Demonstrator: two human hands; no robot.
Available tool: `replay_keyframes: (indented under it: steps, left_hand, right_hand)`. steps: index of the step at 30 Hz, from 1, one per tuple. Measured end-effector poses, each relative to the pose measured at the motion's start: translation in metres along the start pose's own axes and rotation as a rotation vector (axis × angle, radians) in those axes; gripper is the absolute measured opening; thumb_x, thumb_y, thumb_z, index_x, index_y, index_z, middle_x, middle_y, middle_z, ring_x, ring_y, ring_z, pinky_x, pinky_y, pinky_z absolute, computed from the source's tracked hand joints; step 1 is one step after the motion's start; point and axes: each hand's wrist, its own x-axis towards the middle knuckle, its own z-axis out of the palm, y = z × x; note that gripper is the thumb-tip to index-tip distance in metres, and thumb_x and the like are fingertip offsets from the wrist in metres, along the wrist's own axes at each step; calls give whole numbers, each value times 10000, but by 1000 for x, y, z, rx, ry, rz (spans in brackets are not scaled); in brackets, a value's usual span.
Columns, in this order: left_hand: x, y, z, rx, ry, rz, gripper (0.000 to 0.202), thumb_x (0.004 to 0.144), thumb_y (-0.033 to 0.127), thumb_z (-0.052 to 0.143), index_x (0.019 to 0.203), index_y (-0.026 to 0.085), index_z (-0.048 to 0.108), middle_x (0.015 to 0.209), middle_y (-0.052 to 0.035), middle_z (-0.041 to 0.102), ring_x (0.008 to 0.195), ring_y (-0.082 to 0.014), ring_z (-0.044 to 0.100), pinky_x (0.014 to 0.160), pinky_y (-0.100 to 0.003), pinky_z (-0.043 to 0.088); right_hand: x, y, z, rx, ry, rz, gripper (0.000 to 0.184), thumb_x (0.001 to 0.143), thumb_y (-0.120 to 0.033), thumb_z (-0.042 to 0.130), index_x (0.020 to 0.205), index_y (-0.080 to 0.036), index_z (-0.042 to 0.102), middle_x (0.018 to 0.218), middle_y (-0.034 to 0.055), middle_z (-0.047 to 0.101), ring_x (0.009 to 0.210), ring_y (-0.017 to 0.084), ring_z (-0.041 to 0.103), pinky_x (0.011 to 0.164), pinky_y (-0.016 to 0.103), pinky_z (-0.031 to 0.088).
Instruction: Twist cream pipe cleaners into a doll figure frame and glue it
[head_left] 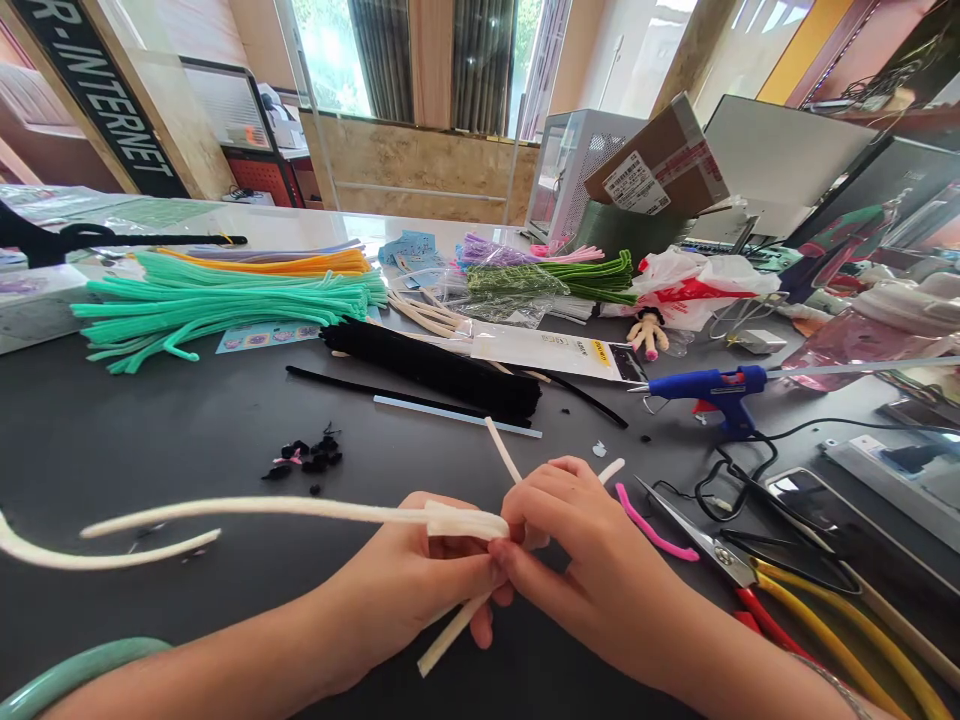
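Note:
Cream-coloured fuzzy pipe cleaners [300, 509] are bent together between my two hands, with ends poking out above, below and to the left. My left hand [431, 575] pinches the bundle near its folded part. Pressed against it, my right hand [566, 540] grips the same fold from the right, fingers curled over it. One long end stretches left over the dark table, and a short end points down beneath my fingers. The exact join is hidden by my fingers. Another cream pipe cleaner [112, 562] lies curved on the table at the left.
Bundles of turquoise [232, 310] and black pipe cleaners [435, 370] lie behind my hands. Black scraps [319, 458] sit left of centre. At right are scissors [727, 560], a pink pipe cleaner piece [652, 525], a blue glue gun [712, 390] with its cable, and a small doll [646, 330].

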Motion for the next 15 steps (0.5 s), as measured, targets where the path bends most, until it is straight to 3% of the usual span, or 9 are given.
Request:
replay_keyframes:
  steps: [7,15]
  left_hand:
    - [-1,2,1,-27,44,-64,130,720,231,668,656,134,610,602,26,594,487,-87,546,530,-215,429]
    - [-1,-1,-1,-68,32,-80,178,720,289,693,723,130,615,610,27,610,495,-81,553,527,-209,432]
  right_hand:
    - [2,0,-7,83,-42,49,193,869,-130,481,694,-202,519,710,-24,593,708,130,526,763,314,340]
    - [2,1,-6,201,29,135,197,847,-158,482,677,-194,575,710,-11,607,698,134,536,687,276,372]
